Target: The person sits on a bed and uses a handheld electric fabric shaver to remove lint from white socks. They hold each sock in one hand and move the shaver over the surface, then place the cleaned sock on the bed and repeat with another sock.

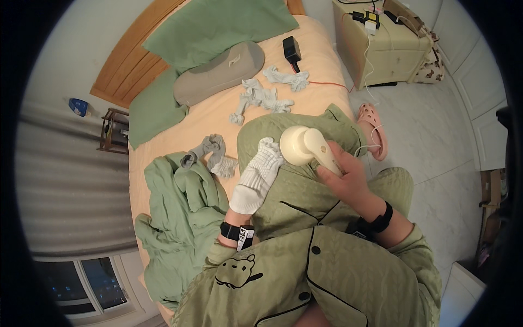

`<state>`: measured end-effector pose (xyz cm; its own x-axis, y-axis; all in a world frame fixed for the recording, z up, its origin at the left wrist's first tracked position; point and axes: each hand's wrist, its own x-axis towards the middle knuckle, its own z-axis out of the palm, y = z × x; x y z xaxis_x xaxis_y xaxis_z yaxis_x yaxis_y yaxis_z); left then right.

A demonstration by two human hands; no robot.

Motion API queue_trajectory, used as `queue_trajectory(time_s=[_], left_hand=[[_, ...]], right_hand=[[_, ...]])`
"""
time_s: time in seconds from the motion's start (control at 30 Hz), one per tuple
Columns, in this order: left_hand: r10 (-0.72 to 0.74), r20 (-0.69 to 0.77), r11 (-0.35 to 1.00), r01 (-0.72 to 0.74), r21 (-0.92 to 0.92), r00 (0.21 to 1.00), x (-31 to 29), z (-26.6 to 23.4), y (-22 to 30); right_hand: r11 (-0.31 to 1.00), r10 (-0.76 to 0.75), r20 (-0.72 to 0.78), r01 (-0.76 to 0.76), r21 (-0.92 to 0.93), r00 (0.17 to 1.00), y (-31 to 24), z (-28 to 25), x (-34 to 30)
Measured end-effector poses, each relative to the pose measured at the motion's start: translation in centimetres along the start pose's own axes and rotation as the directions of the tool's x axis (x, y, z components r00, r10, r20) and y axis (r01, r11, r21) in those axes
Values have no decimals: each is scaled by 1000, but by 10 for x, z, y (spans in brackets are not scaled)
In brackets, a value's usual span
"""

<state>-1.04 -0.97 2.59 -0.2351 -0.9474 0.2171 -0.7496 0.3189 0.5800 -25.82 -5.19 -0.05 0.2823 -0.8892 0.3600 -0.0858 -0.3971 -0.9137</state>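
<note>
A white ribbed sock [256,180] is pulled over my left hand [238,217], hiding the fingers; only the wrist is bare. In my right hand [348,177] is the handle of a cream fabric shaver [297,146] with a round head. The shaver's head is beside the sock's toe end, above my green trouser leg. A white cable [370,146] runs near the shaver's handle. On the bed, grey socks [210,150] lie left of my sock-covered hand, and several light grey socks [259,98] lie beyond my knee.
The bed [321,52] has a peach sheet, green pillows [218,27], a grey cushion [220,71] and a rumpled green cover [182,223]. A black charger-like box [292,50] trails a red cord. A cream nightstand [381,52] and a pink clog [372,131] are on the right.
</note>
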Motion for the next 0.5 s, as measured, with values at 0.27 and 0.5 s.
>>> queue_trajectory(time_s=[0.27, 0.5], left_hand=[[-111, 36, 981, 115, -155, 993, -26, 17, -10], [116, 159, 935, -162, 316, 980, -103, 22, -42]], right_hand=[[905, 19, 332, 125, -406, 943, -9, 17, -12], [850, 67, 372, 143, -507, 926, -12, 14, -9]])
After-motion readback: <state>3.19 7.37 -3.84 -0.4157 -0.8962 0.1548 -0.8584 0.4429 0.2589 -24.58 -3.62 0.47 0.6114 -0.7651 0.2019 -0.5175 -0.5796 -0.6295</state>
